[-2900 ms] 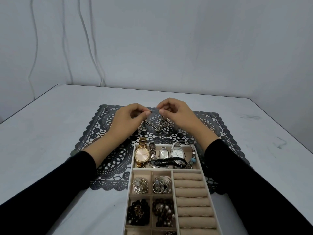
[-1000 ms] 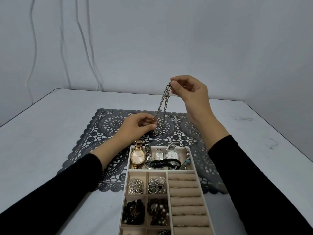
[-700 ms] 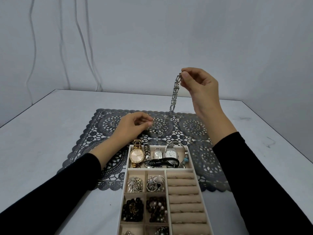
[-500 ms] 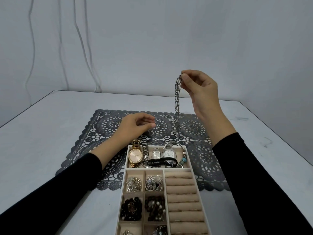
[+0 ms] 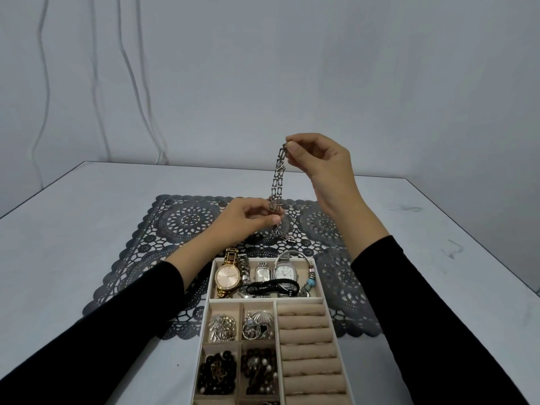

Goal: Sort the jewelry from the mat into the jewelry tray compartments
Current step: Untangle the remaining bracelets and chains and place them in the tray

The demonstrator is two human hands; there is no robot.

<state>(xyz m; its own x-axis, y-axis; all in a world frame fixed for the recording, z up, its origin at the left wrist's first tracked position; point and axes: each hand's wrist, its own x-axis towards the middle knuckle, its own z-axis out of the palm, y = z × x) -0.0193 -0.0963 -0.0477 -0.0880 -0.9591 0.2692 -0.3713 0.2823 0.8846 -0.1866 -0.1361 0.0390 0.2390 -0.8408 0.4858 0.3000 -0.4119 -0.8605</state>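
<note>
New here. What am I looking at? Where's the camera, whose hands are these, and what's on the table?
There is no robot, just a person's two bare hands in black sleeves. The one camera sits on the person's head and looks forward and down. On the grey table lies a dark lace mat, with a beige jewelry tray partly on it. The tray holds watches, dark beads and ring rolls. The right hand pinches the top of a silver chain bracelet, which hangs above the mat. The left hand pinches it lower down.
</note>
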